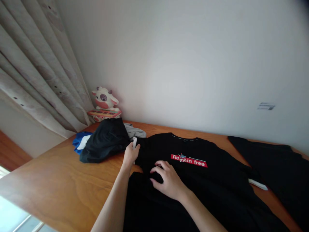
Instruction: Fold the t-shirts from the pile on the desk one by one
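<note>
A black T-shirt (193, 183) with a red "Remain free" print lies spread face up on the wooden table (79, 193), its collar toward the wall. My left hand (131, 154) is closed on the white-edged cuff of the sleeve at the left. Over the shirt's chest, left of the print, is my right hand (167, 180), its fingers curved and apart with nothing between them; whether the fingertips touch the cloth is hard to tell. The other sleeve's white cuff (257, 184) lies flat at the right.
Dark crumpled clothing (106, 140) sits at the back left with blue, white and grey cloth (134, 131). Behind it stands a cow toy (105, 98) beside the curtain (41, 64). Another black garment (277, 164) lies at the right. A wall bounds the back.
</note>
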{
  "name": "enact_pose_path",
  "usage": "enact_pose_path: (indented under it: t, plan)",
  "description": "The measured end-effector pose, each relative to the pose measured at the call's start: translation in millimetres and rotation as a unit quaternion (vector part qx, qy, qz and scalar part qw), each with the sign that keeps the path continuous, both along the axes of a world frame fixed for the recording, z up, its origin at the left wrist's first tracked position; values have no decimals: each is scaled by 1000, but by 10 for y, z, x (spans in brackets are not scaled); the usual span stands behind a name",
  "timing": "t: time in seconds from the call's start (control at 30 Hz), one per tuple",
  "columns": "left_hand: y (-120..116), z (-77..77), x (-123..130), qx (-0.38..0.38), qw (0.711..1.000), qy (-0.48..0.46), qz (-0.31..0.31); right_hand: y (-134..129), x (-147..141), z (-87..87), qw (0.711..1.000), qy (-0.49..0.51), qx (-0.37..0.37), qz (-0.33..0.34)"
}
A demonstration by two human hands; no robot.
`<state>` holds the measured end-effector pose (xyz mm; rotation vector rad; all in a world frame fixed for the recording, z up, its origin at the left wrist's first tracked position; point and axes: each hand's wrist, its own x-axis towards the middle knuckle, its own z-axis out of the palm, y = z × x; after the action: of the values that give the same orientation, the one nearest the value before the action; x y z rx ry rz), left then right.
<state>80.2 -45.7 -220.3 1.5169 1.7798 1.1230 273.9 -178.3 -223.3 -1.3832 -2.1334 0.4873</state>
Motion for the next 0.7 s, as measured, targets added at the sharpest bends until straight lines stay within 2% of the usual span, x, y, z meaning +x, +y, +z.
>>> enact_pose_path:
  t: [0.07, 0.13, 0.17, 0.23, 0.3, 0.33, 0.37, 0.4, 0.5, 0.57, 0.63, 0.7]
  plan:
    - [-59, 88, 86, 22, 1000, 14, -9, 67, 35, -68, 995, 96, -9, -19]
    - [-163, 175, 219, 77, 996, 36, -40, 135, 81, -107, 969, 238, -49, -44]
    - [-231, 212, 296, 110, 990, 46, -74, 167, 111, -115, 943, 317, -79, -65]
    - [-378, 267, 446, 140, 967, 56, -207, 223, 182, -120, 870, 460, -136, -111]
    - [-497, 294, 557, 91, 929, 27, -357, 265, 256, -127, 806, 550, -172, -137]
    - [-532, 297, 591, 48, 914, 1, -403, 279, 286, -136, 784, 575, -182, -145]
    - [-548, 294, 608, 7, 907, -27, -421, 289, 311, -150, 770, 589, -188, -156]
    - [-546, 285, 608, -25, 910, -53, -411, 294, 328, -170, 763, 594, -190, -170]
    - [-478, 256, 531, -37, 949, -67, -307, 297, 359, -246, 775, 568, -168, -220]
    - [-444, 250, 445, -10, 968, -7, -252, 298, 385, -288, 813, 524, -133, -217]
    - [-451, 259, 367, -21, 963, 63, -262, 306, 437, -314, 859, 460, -90, -206]
    - [-484, 270, 320, -57, 941, 97, -320, 320, 508, -326, 888, 403, -61, -212]
